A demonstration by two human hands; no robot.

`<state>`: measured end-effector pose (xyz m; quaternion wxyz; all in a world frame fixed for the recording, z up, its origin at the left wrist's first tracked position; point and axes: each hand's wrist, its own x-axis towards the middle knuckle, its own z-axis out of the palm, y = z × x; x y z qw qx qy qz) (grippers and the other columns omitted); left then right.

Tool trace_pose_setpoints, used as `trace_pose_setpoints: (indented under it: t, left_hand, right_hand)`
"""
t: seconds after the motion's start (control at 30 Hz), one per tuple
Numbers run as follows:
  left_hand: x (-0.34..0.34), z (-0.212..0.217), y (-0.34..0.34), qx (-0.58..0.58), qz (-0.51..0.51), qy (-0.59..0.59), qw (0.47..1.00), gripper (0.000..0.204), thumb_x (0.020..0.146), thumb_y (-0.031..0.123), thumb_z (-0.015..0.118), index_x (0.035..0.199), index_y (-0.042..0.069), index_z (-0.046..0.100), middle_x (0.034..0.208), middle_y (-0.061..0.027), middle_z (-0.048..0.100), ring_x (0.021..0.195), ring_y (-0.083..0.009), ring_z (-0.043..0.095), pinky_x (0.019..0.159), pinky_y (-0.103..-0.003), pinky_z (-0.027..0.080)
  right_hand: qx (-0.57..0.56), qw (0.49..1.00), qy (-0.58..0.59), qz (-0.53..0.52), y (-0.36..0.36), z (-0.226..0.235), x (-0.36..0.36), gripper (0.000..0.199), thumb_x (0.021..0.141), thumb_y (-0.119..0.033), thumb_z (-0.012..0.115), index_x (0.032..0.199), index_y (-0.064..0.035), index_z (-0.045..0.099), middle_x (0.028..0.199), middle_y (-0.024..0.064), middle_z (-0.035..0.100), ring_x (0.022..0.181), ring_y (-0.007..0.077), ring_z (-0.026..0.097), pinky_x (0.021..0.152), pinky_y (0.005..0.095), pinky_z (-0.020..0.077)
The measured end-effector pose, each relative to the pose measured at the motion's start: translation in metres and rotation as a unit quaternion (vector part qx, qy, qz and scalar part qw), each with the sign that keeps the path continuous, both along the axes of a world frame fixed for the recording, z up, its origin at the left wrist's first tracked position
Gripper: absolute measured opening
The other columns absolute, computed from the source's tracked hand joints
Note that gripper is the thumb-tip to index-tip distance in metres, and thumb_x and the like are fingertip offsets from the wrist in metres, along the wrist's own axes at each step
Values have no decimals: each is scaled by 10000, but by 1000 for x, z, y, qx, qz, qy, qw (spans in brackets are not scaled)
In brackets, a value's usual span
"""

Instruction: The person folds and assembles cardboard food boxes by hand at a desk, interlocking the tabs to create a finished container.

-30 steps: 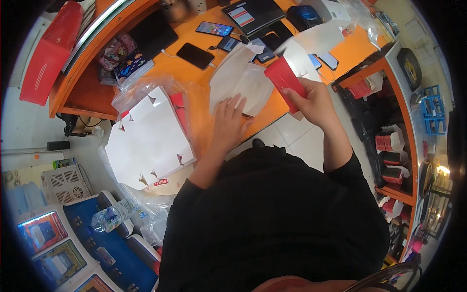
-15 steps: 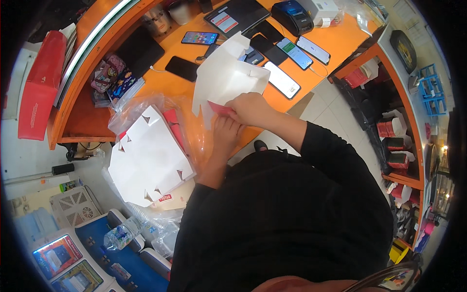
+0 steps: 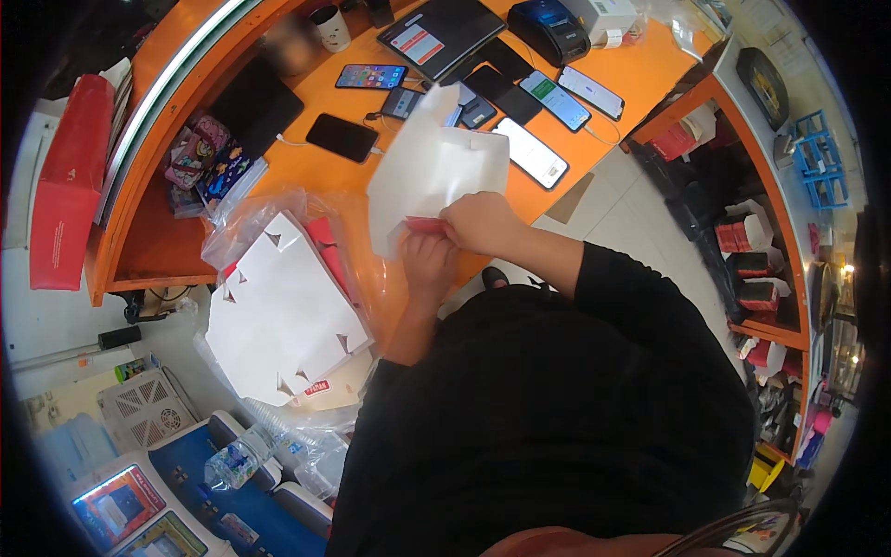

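In the head view, I see the partly folded red-and-white carton (image 3: 469, 160) over the table (image 3: 631, 70), just short of the phones (image 3: 531, 153). My left hand (image 3: 430, 265) curls narrowly around its near red flap (image 3: 425, 225); my right hand (image 3: 481, 223) pinches the same flap beside it. I judge this step as folding that wall; the next move calls for firm, even finger pressure along the crease.

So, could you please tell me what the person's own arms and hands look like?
The left hand and right hand are bare, with no glove, ring or watch visible. Both arms wear plain black sleeves that stop short of the wrists and show no markings.
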<state>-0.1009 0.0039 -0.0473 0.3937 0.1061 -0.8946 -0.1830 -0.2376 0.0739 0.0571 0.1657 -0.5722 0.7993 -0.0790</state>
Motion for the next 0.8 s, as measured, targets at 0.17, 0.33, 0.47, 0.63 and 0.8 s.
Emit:
trace_pose_setpoints:
  t: [0.17, 0.33, 0.47, 0.63, 0.8]
  left_hand:
    - [-3, -1, 0, 0, -35, 28, 999, 217, 668, 78, 712, 880, 75, 667, 924, -36, 646, 934, -277, 575, 896, -452, 423]
    - [-1, -2, -3, 23, -65, 29, 997, 244, 639, 34, 702, 878, 77, 682, 914, -53, 648, 932, -289, 560, 948, -468, 410]
    - [-1, -6, -2, -16, -45, 24, 999, 284, 637, 110, 673, 919, 86, 686, 979, -31, 653, 954, -271, 573, 895, -464, 403]
    - [-1, -3, -2, -16, -51, 19, 998, 264, 656, 114, 671, 919, 94, 688, 976, -30, 655, 953, -271, 576, 887, -454, 399]
    - [1, -11, -9, -27, -67, 21, 997, 279, 672, 119, 719, 949, 124, 691, 996, -22, 662, 939, -264, 567, 894, -437, 375]
  right_hand:
    - [-21, 999, -15, -28, -2, -18, 11, 191, 847, -205, 536, 865, -101, 695, 822, 128, 702, 775, 317, 695, 658, 436, 543]
    - [10, 1000, -15, -22, -3, -12, 14, 239, 918, -237, 483, 873, -94, 670, 830, 116, 701, 769, 312, 690, 653, 442, 533]
    - [-28, 999, -4, -31, 0, -14, 20, 292, 958, -288, 468, 843, -92, 652, 791, 107, 697, 709, 298, 691, 583, 424, 530]
    - [-53, 998, 13, -42, -1, -27, 21, 304, 976, -317, 462, 843, -107, 637, 755, 98, 692, 656, 288, 685, 538, 408, 523]
    - [-29, 998, -34, -38, 1, -23, 25, 351, 966, -369, 457, 879, -91, 653, 830, 104, 700, 749, 309, 693, 631, 426, 539]
